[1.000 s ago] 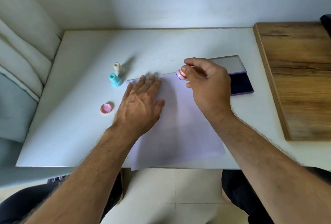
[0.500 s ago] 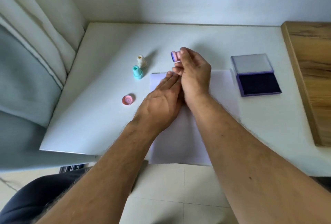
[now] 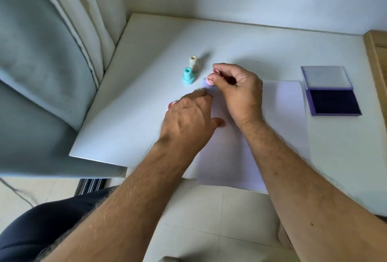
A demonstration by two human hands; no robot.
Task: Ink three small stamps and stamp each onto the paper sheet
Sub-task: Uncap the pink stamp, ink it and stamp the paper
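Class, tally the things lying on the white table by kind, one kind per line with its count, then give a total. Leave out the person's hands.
Stamps: 3 (cream, teal, pink, the pink one held in the right hand)
Pink cap: 1
Paper sheet: 1
Ink pad: 1
Total: 6

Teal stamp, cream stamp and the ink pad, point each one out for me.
teal stamp (image 3: pixel 187 76), head view, on its flared body.
cream stamp (image 3: pixel 194 63), head view, on its upper body.
ink pad (image 3: pixel 333 101), head view, on the dark inked surface.
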